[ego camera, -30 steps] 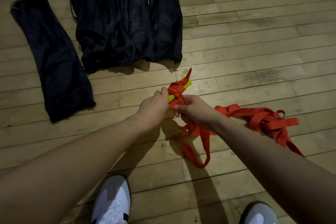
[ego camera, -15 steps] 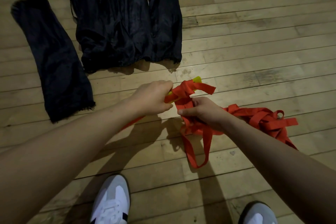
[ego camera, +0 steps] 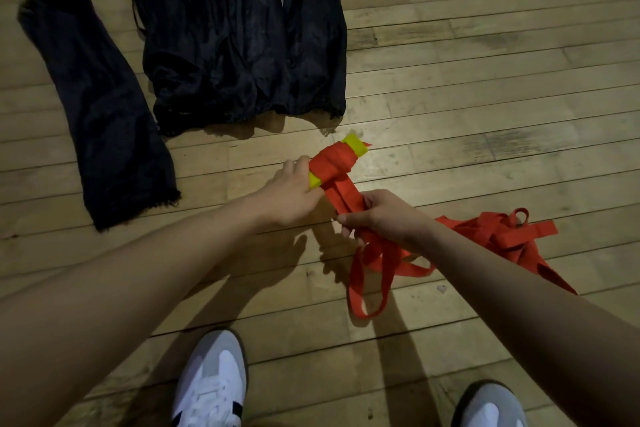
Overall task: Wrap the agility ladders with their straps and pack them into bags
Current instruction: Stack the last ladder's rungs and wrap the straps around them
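While the left hand (ego camera: 291, 196) grips the near end of a bundle of yellow rungs (ego camera: 353, 144), red strap (ego camera: 334, 163) sits coiled round the bundle's middle, held above the wooden floor (ego camera: 485, 87). Just beside it, the right hand (ego camera: 381, 218) pinches the free strap lengths (several, apparently, though the dim light blurs them), which trail to a loose red heap (ego camera: 498, 236). Dark bags (ego camera: 242, 31) lie flat beyond, another bag (ego camera: 104, 107) apart on the left.
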Demonstrator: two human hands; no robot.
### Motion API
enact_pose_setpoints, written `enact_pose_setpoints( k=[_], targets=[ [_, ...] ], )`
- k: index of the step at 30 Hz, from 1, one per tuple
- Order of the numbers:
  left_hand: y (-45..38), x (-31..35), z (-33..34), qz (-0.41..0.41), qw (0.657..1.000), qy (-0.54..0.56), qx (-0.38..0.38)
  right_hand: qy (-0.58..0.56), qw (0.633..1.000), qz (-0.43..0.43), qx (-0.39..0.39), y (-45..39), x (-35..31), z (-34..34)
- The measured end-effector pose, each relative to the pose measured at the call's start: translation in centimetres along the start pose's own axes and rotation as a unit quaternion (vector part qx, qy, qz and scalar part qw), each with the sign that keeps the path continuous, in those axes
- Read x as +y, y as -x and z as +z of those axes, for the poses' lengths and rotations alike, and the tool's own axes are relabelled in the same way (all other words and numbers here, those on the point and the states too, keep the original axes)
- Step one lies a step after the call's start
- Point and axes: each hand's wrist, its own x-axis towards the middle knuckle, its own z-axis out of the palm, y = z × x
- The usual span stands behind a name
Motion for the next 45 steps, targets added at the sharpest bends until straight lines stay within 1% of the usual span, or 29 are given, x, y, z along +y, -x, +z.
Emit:
enact_pose_setpoints(
  k=[3,6,7,9,10,12,14,16,18,20,22,24,26,27,29,33,35,37,39,43,45],
  targets=[
    [0.0,-0.1,-0.4,0.022,0.998,-0.052,0.019,-0.007,1.0,-0.002,0.007,0.1,0.1,-0.1],
    [0.4,-0.5,-1.1,0.092,0.986,-0.127,0.057,-0.028,0.999,0.011,-0.015,0.1,0.2,-0.4],
    [0.5,-0.7,-1.2,0.108,0.983,-0.128,0.07,-0.036,0.999,0.019,-0.026,0.1,0.1,-0.5],
    [0.7,-1.1,-1.2,0.123,0.987,-0.063,0.081,-0.044,0.998,0.03,-0.042,0.1,0.0,-0.6],
    [0.8,-1.0,-1.2,0.119,0.99,-0.023,0.076,-0.045,0.997,0.034,-0.048,0.0,0.0,-0.6],
    [0.7,-0.8,-1.0,0.088,0.995,0.009,0.052,-0.032,0.997,0.047,-0.058,-0.2,-0.1,-0.7],
    [0.6,-0.5,-0.6,0.044,0.998,0.003,0.044,0.004,0.996,0.062,-0.067,-0.3,-0.2,-0.8],
    [0.5,-0.2,-0.2,0.018,0.997,-0.031,0.066,0.028,0.996,0.06,-0.062,-0.4,-0.3,-0.8],
    [0.3,-0.1,-0.1,0.007,0.994,-0.054,0.098,0.018,0.998,0.051,-0.018,-0.6,-0.2,-0.7],
    [0.0,0.0,-0.5,-0.007,0.994,-0.03,0.102,-0.011,0.998,0.048,0.038,-0.7,0.0,-0.6],
    [-0.2,0.3,-0.8,-0.034,0.998,0.0,0.061,0.005,0.998,0.039,0.057,-0.6,0.0,-0.6],
    [-0.6,0.3,-0.6,-0.059,0.998,0.01,-0.006,0.053,0.997,0.033,0.05,-0.5,0.0,-0.6],
    [-0.7,0.4,-0.4,-0.064,0.996,0.014,-0.06,0.084,0.995,0.028,0.038,-0.4,0.1,-0.5],
    [-0.7,0.4,-0.4,-0.054,0.996,0.012,-0.071,0.085,0.996,0.025,0.033,-0.3,0.2,-0.4],
    [-0.6,0.4,-0.8,-0.011,0.998,-0.001,-0.061,0.049,0.998,0.012,0.023,-0.1,0.5,-0.1],
    [0.6,0.4,-1.6,0.093,0.993,-0.064,0.021,-0.009,1.0,-0.014,0.023,0.4,0.5,0.1],
    [1.0,-0.1,-1.4,0.115,0.991,-0.051,0.037,-0.033,0.999,-0.013,0.022,0.5,0.3,-0.2],
    [1.3,-0.3,-1.1,0.084,0.996,0.01,0.032,-0.067,0.998,-0.004,0.007,0.5,0.1,-0.5],
    [1.3,-0.2,-0.8,0.037,0.998,0.043,0.036,-0.077,0.997,0.001,-0.011,0.4,0.0,-0.7],
    [1.2,0.2,-0.4,0.005,0.996,0.071,0.059,0.052,0.998,0.027,0.001,0.4,-0.1,-0.5],
    [1.1,0.3,-0.5,-0.005,0.995,0.081,0.054,0.067,0.997,0.037,0.006,0.3,0.1,-0.5]
  ],
)
